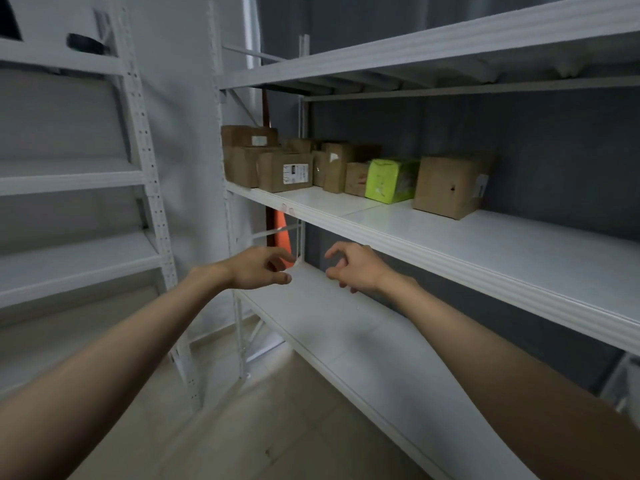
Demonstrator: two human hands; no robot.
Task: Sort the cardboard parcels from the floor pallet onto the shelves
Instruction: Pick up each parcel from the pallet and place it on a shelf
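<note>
White metal shelving (450, 237) fills the view from 12 to 4 o'clock, and a second white rack (79, 174) stands at 9 o'clock. Cardboard parcels (284, 171) sit in a row along the back of the middle shelf, toward 12 o'clock: several brown boxes packed close at the left end, a lime-green packet (391, 180) beside them, and a larger brown box (450, 185) at the right end of the row, just beside the green one. An orange object (278, 230) shows behind the corner upright, below that shelf.

Both bare arms reach forward over the lower shelf (363, 341). Left hand (259, 268) and right hand (353, 268) hover close together at centre, fingers loosely curled and holding nothing, thumbs pointing toward each other. Neither touches a parcel; the middle shelf's front edge lies between hands and boxes. Pale floor (242, 427) shows at 6 o'clock.
</note>
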